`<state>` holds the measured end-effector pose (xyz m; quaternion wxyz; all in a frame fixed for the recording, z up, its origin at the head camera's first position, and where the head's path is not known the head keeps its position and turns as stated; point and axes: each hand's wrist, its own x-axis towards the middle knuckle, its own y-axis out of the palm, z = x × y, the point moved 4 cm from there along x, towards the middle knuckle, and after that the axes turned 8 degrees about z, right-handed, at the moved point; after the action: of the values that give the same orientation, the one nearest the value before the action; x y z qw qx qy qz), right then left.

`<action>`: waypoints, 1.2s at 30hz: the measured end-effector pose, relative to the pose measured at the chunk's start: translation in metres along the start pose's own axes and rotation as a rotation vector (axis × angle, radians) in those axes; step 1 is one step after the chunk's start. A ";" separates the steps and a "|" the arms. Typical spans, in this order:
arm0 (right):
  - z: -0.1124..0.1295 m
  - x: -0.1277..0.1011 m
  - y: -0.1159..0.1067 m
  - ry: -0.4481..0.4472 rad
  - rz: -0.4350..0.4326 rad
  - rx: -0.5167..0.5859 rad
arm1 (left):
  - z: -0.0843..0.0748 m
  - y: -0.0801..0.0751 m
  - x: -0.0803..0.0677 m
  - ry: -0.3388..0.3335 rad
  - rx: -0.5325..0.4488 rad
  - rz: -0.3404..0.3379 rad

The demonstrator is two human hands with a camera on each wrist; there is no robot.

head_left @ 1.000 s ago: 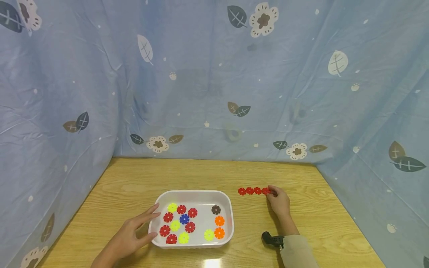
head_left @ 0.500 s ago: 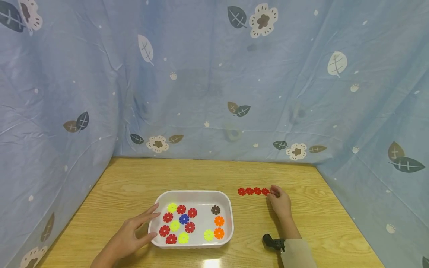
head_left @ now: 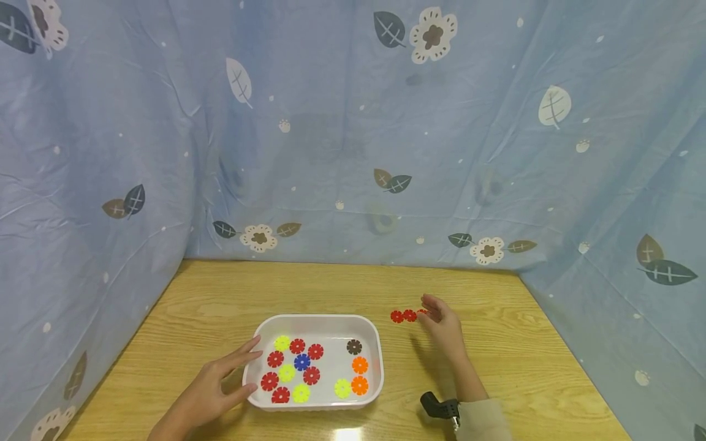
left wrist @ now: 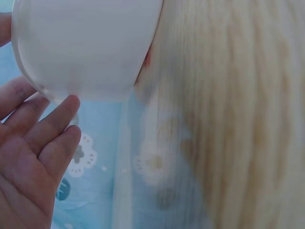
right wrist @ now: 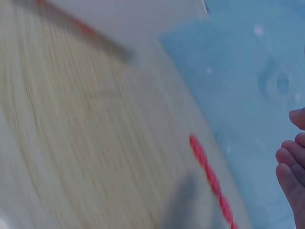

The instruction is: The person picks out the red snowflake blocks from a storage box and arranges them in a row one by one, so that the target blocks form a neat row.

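my left hand [head_left: 212, 387] rests on the wooden table [head_left: 529, 361] with fingers straight and spread, thumb and fingertips touching the left wall of the white tray [head_left: 317, 321], which holds loose red, yellow, orange, blue and brown flower discs. my right hand [head_left: 441, 326] hangs loosely curled and holding nothing over the right end of the red disc chain [head_left: 403, 316], which lies flat on the table just right of the tray.

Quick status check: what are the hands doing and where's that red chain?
Left hand open, touching white tray. Right hand open, empty, above red chain on table. Nothing blocking.
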<state>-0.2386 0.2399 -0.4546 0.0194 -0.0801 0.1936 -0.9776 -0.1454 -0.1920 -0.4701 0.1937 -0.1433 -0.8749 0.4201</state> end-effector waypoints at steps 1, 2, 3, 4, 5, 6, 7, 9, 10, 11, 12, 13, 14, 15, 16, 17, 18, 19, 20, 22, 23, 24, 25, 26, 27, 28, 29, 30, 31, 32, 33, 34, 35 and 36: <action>0.005 0.000 0.004 -0.021 0.009 0.012 | 0.000 0.000 0.000 0.005 0.001 -0.002; 0.009 -0.001 0.009 -0.040 0.021 0.020 | 0.000 0.000 0.000 0.008 0.000 -0.004; 0.014 -0.001 0.013 -0.052 0.034 0.029 | 0.000 0.000 0.000 0.010 0.001 -0.004; 0.018 -0.002 0.018 -0.061 0.043 0.038 | 0.000 0.000 0.000 0.008 0.001 -0.003; 0.021 -0.002 0.022 -0.068 0.053 0.044 | 0.000 0.000 0.000 0.006 0.002 -0.001; 0.024 -0.003 0.027 -0.072 0.065 0.051 | 0.000 0.000 0.000 0.002 0.003 0.001; 0.027 -0.003 0.031 -0.078 0.079 0.069 | 0.000 0.000 0.000 -0.002 0.003 0.003; 0.032 -0.004 0.039 -0.085 0.108 0.092 | 0.000 0.000 0.000 -0.014 0.005 0.008; 0.034 -0.005 0.043 -0.094 0.122 0.111 | 0.000 0.000 0.000 -0.019 0.004 0.011; 0.036 -0.005 0.048 -0.101 0.135 0.126 | 0.000 0.000 0.000 -0.020 0.004 0.011; 0.039 -0.005 0.052 -0.113 0.146 0.132 | 0.000 0.000 0.000 -0.021 0.005 0.011; 0.042 -0.006 0.055 -0.127 0.155 0.139 | 0.000 0.000 0.000 -0.023 0.006 0.013; 0.045 -0.007 0.059 -0.137 0.162 0.137 | 0.000 0.000 0.000 -0.024 0.006 0.015; 0.048 -0.008 0.063 -0.148 0.171 0.145 | 0.000 0.000 0.000 -0.023 0.006 0.015; 0.051 -0.009 0.067 -0.158 0.177 0.144 | 0.000 0.000 0.000 -0.021 0.006 0.015; 0.053 -0.010 0.071 -0.170 0.185 0.140 | 0.000 0.000 0.000 -0.023 0.007 0.017; 0.056 -0.011 0.075 -0.180 0.195 0.138 | 0.000 0.000 0.001 -0.026 0.007 0.020; 0.059 -0.012 0.080 -0.182 0.209 0.145 | 0.000 0.001 0.001 -0.031 0.009 0.024; 0.062 -0.012 0.084 -0.188 0.224 0.144 | 0.001 0.001 0.001 -0.037 0.010 0.028; 0.068 -0.014 0.091 -0.191 0.261 0.157 | 0.001 0.001 0.001 -0.049 0.009 0.034; 0.072 -0.016 0.095 -0.189 0.281 0.161 | 0.001 0.001 0.001 -0.057 0.010 0.038; 0.077 -0.017 0.098 -0.181 0.300 0.163 | 0.002 0.001 0.001 -0.061 0.011 0.041; 0.081 -0.018 0.101 -0.176 0.319 0.170 | 0.002 0.001 0.001 -0.066 0.012 0.043; 0.086 -0.020 0.104 -0.173 0.335 0.175 | 0.002 0.001 0.001 -0.068 0.012 0.044; 0.090 -0.021 0.107 -0.169 0.350 0.185 | 0.001 0.001 0.001 -0.067 0.011 0.043; 0.094 -0.022 0.110 -0.166 0.363 0.185 | 0.001 0.001 0.000 -0.067 0.012 0.043; 0.097 -0.023 0.113 -0.160 0.375 0.184 | 0.001 0.001 0.000 -0.068 0.015 0.043; 0.099 -0.023 0.116 -0.158 0.384 0.186 | 0.001 0.001 0.001 -0.066 0.014 0.042; 0.100 -0.023 0.119 -0.153 0.393 0.190 | 0.001 0.001 0.001 -0.063 0.014 0.041; 0.100 -0.024 0.123 -0.151 0.401 0.190 | 0.000 0.001 0.001 -0.062 0.015 0.039; 0.100 -0.023 0.126 -0.146 0.410 0.193 | 0.000 0.001 0.001 -0.059 0.015 0.037; 0.098 -0.023 0.130 -0.141 0.418 0.193 | 0.000 0.001 0.001 -0.057 0.016 0.037; 0.096 -0.022 0.134 -0.140 0.424 0.187 | 0.000 0.001 0.001 -0.053 0.015 0.035; 0.094 -0.020 0.138 -0.140 0.428 0.179 | 0.000 0.001 0.001 -0.049 0.018 0.032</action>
<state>-0.2020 0.0779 -0.4246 0.2467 -0.1030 0.1170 -0.9565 -0.1461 -0.1911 -0.4702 0.1667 -0.1450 -0.8732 0.4345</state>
